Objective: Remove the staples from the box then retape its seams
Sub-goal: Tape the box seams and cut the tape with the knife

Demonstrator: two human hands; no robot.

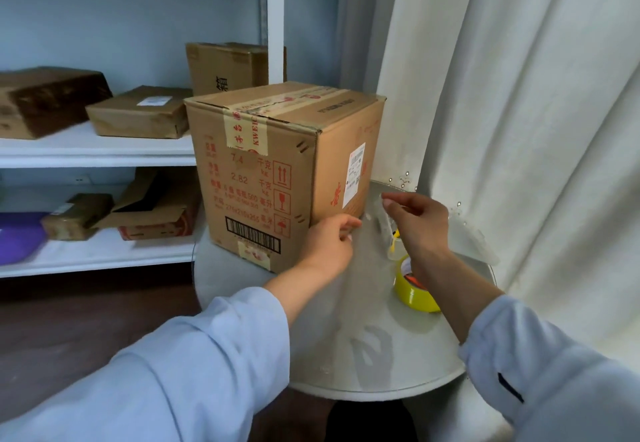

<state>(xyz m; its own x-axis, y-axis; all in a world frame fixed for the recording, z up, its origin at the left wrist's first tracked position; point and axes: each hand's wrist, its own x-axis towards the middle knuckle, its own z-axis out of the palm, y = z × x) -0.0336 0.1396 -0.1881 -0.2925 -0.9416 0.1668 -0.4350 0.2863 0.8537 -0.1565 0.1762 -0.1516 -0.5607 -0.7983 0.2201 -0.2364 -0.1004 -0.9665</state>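
Note:
A brown cardboard box [277, 164] with red print stands upright on a round grey table [363, 355]. Old printed tape runs over its top seam, and dark staples [301, 146] show along its front right corner edge. My left hand [329, 244] is at the box's lower right corner, fingers curled, pinching one end of a clear tape strip [382, 223]. My right hand [419, 223] hovers just right of the box and pinches the strip's other end between thumb and fingers. A yellow tape roll [412, 294] lies on the table under my right wrist.
A clear plastic bag [478, 244] lies at the table's far right edge. White curtains [519, 112] hang close behind and to the right. White shelves [97, 151] on the left hold several cardboard boxes. Dark floor lies below on the left.

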